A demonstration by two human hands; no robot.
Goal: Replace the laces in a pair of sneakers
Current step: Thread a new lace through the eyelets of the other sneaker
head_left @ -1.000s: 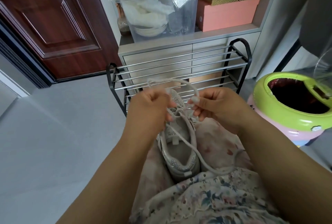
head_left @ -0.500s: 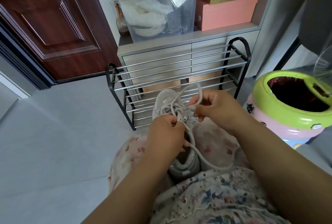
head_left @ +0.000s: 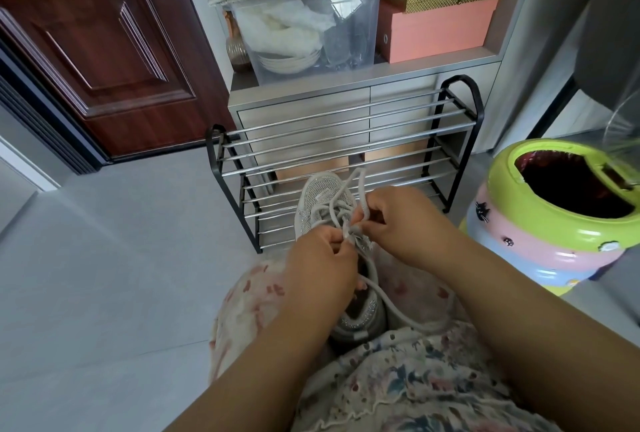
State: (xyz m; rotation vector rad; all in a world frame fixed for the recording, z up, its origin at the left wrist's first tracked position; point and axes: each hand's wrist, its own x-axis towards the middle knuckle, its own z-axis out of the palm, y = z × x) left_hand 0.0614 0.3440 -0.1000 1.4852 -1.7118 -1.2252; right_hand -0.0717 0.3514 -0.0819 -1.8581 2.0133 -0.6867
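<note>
A grey mesh sneaker (head_left: 320, 194) with sparkly trim lies on my lap between my knees, toe pointing away from me. A white lace (head_left: 394, 308) is threaded through its eyelets, and a long loose end loops over my right thigh. My left hand (head_left: 322, 275) covers the shoe's opening and pinches the lace at the upper eyelets. My right hand (head_left: 405, 223) pinches another strand just to the right, with a loop standing up above its fingers. The two hands almost touch over the tongue. Only one sneaker is in view.
A black and chrome shoe rack (head_left: 346, 140) stands on the floor just beyond my knees. A green and pink bin (head_left: 550, 241) sits to the right. Behind the rack are a grey cabinet (head_left: 436, 66), a clear storage box (head_left: 311, 33) and pink boxes (head_left: 440, 26). Grey floor extends on the left.
My left hand has dropped from the toe end down to the upper eyelets near the shoe's opening. The tall lace loop has been pulled smaller. My right hand stayed about where it was.
</note>
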